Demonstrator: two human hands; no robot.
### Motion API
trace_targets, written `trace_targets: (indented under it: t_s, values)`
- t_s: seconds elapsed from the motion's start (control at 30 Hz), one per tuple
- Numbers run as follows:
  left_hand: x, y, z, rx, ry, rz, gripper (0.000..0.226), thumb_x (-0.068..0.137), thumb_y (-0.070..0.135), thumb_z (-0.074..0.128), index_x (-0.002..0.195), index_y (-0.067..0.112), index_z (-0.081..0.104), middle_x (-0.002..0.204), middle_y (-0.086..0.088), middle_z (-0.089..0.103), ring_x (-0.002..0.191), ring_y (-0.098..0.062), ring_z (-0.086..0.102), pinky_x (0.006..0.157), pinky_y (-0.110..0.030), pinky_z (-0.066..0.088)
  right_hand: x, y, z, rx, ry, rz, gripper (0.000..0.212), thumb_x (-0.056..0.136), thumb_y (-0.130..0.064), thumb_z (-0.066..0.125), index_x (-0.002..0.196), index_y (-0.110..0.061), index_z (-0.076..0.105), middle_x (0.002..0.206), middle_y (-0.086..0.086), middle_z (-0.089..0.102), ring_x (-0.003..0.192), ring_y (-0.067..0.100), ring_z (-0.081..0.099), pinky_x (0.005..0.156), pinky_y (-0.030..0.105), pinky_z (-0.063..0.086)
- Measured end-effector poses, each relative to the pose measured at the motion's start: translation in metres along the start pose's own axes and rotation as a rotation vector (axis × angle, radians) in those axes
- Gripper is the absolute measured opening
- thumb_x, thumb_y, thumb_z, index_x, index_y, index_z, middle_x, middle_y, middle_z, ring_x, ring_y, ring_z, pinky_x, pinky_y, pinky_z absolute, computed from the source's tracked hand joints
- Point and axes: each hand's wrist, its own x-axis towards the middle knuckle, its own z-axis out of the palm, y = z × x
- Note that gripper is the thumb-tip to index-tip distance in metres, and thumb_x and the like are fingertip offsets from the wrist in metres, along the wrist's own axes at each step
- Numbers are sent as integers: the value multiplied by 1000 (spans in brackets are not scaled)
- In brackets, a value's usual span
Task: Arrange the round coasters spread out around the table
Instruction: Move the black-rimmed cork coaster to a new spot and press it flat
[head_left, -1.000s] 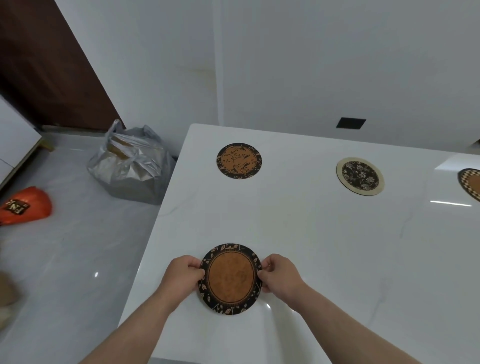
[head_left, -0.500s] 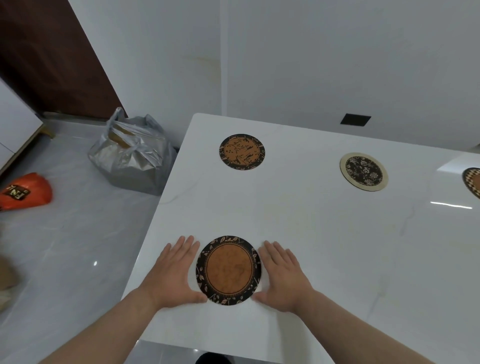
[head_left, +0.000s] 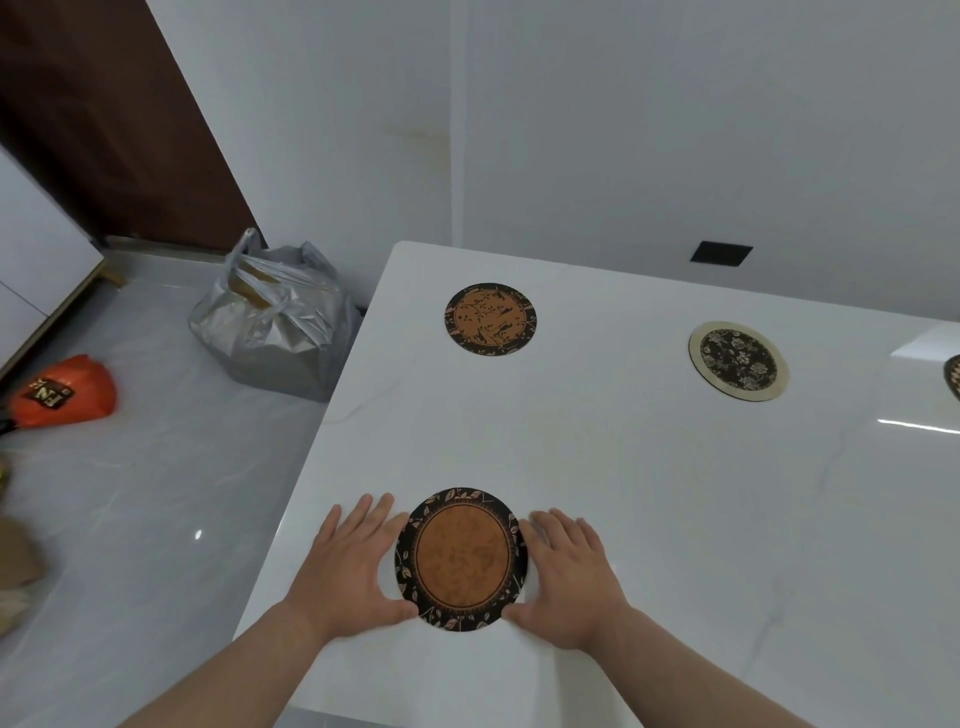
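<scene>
White marble table (head_left: 649, 493) fills the head view. Near its near-left edge lies a leaf-bordered cork coaster (head_left: 461, 558), flanked by the left hand (head_left: 345, 569) and right hand (head_left: 569, 577), fingers flat and extended, thumbs touching its rim. Placement looks finished; the next move likely means reaching for another coaster, perhaps the far bird-patterned coaster (head_left: 490, 319) or the floral coaster (head_left: 738, 360).

At the right of the table (head_left: 649, 467), a patterned coaster (head_left: 955, 378) showed only a sliver; the frame edge cut off the rest. The grey bag (head_left: 275, 332) hid most of what it held. I could not read the label on the orange bag (head_left: 65, 392), and a brown shape (head_left: 15, 561) ran off the left edge.
</scene>
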Motion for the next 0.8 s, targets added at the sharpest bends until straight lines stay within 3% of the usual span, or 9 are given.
trace_targets:
  t_s: [0.23, 0.53, 0.8]
  values:
    - [3, 3, -1, 15, -8, -27, 110, 59, 90, 39, 151, 39, 4, 157, 11, -13, 145, -12, -16, 118, -41, -13, 3, 5, -6, 28, 57, -20, 98, 64, -76, 48, 146, -25, 31, 147, -5, 37, 140, 21, 27, 116, 40, 11]
    - [5, 6, -2, -14, -40, -53, 109, 60, 86, 42, 150, 41, 0, 156, 12, -17, 145, -12, -18, 117, -41, -14, 2, 4, -7, 24, 55, -22, 95, 66, -74, 46, 146, -25, 30, 144, -7, 36, 137, 19, 29, 115, 38, 13]
    - [10, 5, -6, -166, -64, -50, 111, 61, 75, 58, 152, 35, 8, 161, 8, -5, 145, -11, -16, 114, -39, -16, 5, 5, -8, 26, 36, -25, 95, 67, -77, 45, 146, -28, 27, 140, -6, 39, 133, 19, 33, 113, 39, 17]
